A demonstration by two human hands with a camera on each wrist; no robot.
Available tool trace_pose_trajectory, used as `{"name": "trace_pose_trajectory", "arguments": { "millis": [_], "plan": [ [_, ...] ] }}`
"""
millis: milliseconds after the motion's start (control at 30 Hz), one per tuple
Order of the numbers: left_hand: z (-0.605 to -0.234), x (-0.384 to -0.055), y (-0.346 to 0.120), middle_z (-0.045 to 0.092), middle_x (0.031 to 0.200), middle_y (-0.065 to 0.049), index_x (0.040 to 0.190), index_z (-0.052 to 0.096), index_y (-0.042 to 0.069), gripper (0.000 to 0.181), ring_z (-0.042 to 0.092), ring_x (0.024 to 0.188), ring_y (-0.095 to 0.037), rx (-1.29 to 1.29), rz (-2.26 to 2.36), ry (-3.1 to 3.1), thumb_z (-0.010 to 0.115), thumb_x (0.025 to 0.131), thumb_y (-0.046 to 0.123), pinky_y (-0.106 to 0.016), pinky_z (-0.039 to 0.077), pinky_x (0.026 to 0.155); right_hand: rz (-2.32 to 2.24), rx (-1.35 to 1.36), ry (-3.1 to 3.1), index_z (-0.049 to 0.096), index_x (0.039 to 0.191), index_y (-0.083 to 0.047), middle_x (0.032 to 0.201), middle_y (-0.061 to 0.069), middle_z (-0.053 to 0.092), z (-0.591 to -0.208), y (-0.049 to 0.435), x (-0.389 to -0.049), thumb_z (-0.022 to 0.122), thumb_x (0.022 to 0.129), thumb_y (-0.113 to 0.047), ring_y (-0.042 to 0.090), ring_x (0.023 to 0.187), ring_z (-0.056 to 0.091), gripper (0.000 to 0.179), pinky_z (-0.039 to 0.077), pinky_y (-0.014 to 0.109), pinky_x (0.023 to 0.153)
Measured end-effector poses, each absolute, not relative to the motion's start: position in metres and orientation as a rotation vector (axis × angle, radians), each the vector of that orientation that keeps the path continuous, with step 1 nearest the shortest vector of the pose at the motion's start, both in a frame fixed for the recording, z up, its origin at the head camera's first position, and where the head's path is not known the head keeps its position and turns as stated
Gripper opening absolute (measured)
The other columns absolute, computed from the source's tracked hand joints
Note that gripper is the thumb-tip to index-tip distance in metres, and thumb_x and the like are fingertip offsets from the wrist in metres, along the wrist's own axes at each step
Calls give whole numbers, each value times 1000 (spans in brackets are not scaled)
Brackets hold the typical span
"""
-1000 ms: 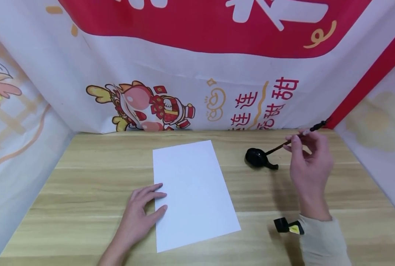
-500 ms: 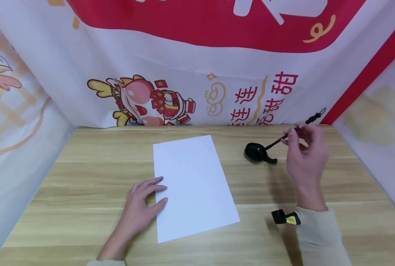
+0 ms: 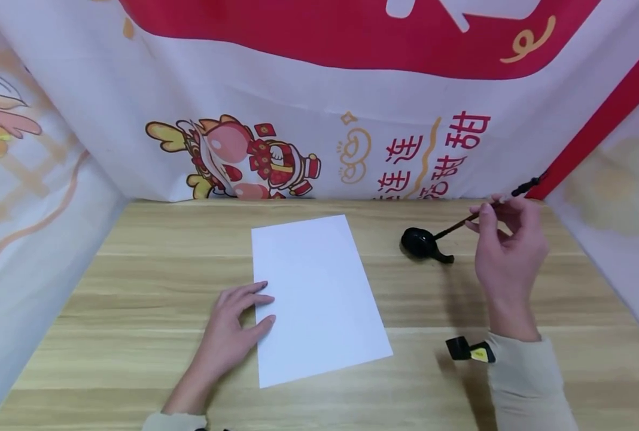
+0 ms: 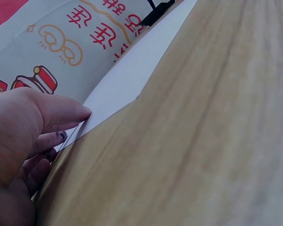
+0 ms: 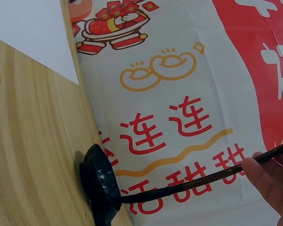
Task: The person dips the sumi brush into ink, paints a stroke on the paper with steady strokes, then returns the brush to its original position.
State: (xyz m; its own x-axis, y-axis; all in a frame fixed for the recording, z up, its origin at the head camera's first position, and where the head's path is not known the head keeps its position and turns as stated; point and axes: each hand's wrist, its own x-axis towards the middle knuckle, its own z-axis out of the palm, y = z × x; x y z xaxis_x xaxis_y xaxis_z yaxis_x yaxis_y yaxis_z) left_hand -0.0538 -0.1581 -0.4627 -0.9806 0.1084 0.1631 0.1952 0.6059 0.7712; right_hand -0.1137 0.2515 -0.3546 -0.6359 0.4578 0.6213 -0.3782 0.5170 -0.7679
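A blank white sheet of paper lies slightly turned on the wooden table. My left hand rests along its left edge, thumb and fingertips touching the paper, as the left wrist view also shows. In my right hand I pinch a slim dark writing brush by its handle, slanting down to the left. Its black tip meets the rim of a small black ink dish with a curved spout-like handle, to the right of the paper. The right wrist view shows the brush at the dish closely.
Behind the wooden table hangs a white and red printed cloth. More cloth walls the left side, and another the right. A black camera mount sticks out from the right sleeve.
The head view has shifted a little. My right hand has tilted the brush slightly, its tip staying at the dish. The left hand stays on the paper.
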Motion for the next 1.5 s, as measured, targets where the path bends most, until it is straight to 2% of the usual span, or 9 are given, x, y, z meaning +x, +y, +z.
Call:
{"name": "trace_pose_trajectory", "arguments": {
  "millis": [200, 500, 867, 1033, 1267, 1400, 1500],
  "plan": [
    [-462, -54, -158, 68, 149, -2, 116, 80, 17, 31, 50, 140, -30, -251, -1332, -2719, 88, 87, 11, -58, 38, 116, 1235, -38, -1885, 63, 125, 8, 109, -15, 67, -357, 251, -117, 64, 105, -3, 2, 96, 75, 24, 59, 12, 79],
    [-461, -54, -157, 68, 150, -1, 116, 80, 18, 32, 51, 139, -28, -244, -1328, -2724, 88, 86, 11, -58, 38, 116, 1298, -93, -1845, 65, 122, 0, 107, -7, 67, -354, 253, -114, 65, 105, -4, 6, 96, 76, 18, 61, 15, 79],
    [-459, -51, -155, 69, 149, 1, 115, 81, 19, 32, 52, 136, -26, -246, -1320, -2725, 89, 85, 11, -55, 40, 112, 1278, -63, -1843, 63, 122, 6, 106, -6, 68, -354, 253, -109, 65, 103, 1, 8, 94, 77, 20, 61, 16, 77],
    [-459, -52, -157, 68, 150, 1, 116, 80, 19, 32, 52, 137, -26, -225, -1317, -2733, 89, 86, 12, -57, 40, 114, 1236, -4, -1851, 66, 121, 1, 107, -10, 69, -357, 255, -115, 67, 103, -4, 6, 93, 77, 18, 61, 15, 77],
    [-459, -53, -158, 68, 150, 1, 118, 80, 20, 34, 51, 138, -26, -224, -1318, -2730, 89, 86, 13, -58, 40, 115, 1238, 16, -1821, 67, 120, -8, 109, -10, 69, -354, 257, -115, 66, 105, -9, 13, 95, 79, 15, 62, 17, 76],
    [-459, -52, -157, 68, 150, 1, 118, 80, 20, 33, 51, 139, -26, -226, -1328, -2728, 89, 86, 13, -57, 39, 115, 1242, 2, -1815, 65, 121, 5, 108, -9, 69, -353, 255, -114, 66, 104, -5, 9, 93, 78, 19, 61, 16, 76],
    [-459, -52, -156, 68, 150, 1, 117, 80, 20, 33, 51, 138, -25, -229, -1333, -2730, 89, 87, 12, -56, 39, 114, 1195, -24, -1867, 63, 124, 10, 108, -13, 68, -353, 253, -113, 66, 104, -2, 1, 93, 75, 24, 59, 11, 78]
  ]
}}
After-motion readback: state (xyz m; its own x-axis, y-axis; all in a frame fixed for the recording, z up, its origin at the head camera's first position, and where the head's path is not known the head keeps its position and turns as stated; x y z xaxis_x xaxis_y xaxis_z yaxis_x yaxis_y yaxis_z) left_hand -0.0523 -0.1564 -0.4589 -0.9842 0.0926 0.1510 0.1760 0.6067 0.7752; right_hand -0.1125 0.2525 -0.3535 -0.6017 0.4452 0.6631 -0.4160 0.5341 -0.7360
